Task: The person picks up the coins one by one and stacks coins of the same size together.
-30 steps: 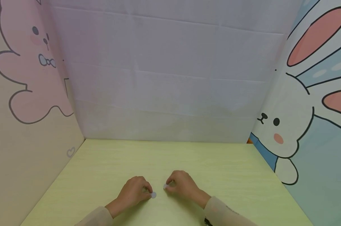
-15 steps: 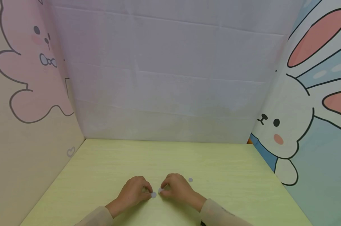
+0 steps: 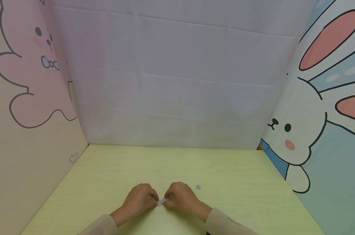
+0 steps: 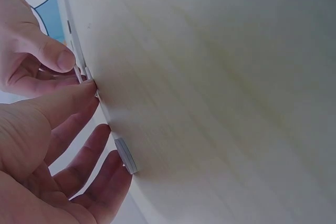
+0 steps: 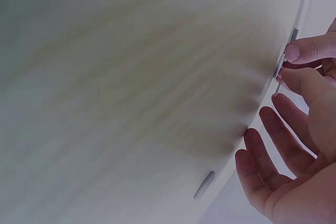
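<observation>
Left disc [image 3: 159, 203] sits on the counter [image 3: 136, 166], pinched by my left hand [image 3: 139, 197], touching or just beside the right disc [image 3: 164, 200], which my right hand [image 3: 181, 197] pinches. A third disc [image 3: 198, 187] lies right of that hand; a stack [image 4: 126, 156] meets my left fingertips.

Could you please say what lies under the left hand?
The left wrist view shows a small grey stack by the outer fingers of the left hand. In the head view, the hand covers it. Its far side is hidden.
</observation>
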{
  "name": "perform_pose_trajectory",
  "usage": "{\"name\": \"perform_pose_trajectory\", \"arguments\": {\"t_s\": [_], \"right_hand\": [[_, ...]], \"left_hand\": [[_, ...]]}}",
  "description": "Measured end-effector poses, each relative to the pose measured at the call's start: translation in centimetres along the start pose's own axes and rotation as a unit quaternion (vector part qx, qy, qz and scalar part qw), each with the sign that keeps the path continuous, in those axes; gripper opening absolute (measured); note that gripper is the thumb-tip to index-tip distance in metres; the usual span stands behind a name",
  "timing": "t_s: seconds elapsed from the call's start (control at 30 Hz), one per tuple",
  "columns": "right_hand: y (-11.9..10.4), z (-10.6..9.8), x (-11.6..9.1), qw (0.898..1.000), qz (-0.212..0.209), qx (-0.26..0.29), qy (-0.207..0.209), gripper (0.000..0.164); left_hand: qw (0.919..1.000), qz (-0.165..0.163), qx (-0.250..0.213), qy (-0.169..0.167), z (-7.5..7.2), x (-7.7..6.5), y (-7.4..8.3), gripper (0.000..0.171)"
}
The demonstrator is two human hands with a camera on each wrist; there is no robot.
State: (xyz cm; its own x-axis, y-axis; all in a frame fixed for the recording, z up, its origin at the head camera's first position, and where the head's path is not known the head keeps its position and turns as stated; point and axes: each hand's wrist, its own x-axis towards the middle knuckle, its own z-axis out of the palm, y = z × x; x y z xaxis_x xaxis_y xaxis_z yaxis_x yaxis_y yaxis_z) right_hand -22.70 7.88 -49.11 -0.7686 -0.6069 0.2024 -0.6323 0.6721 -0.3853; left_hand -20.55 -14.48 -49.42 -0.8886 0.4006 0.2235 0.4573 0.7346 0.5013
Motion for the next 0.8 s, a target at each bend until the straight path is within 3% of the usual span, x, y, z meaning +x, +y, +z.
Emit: {"name": "perform_pose_trajectory", "arguments": {"t_s": [0.8], "right_hand": [[-0.94, 0.53, 0.17, 1.0, 0.017, -0.005, 0.003, 0.011]], "left_hand": [[0.9999, 0.014, 0.007, 0.002, 0.04, 0.04, -0.29, 0.014]]}}
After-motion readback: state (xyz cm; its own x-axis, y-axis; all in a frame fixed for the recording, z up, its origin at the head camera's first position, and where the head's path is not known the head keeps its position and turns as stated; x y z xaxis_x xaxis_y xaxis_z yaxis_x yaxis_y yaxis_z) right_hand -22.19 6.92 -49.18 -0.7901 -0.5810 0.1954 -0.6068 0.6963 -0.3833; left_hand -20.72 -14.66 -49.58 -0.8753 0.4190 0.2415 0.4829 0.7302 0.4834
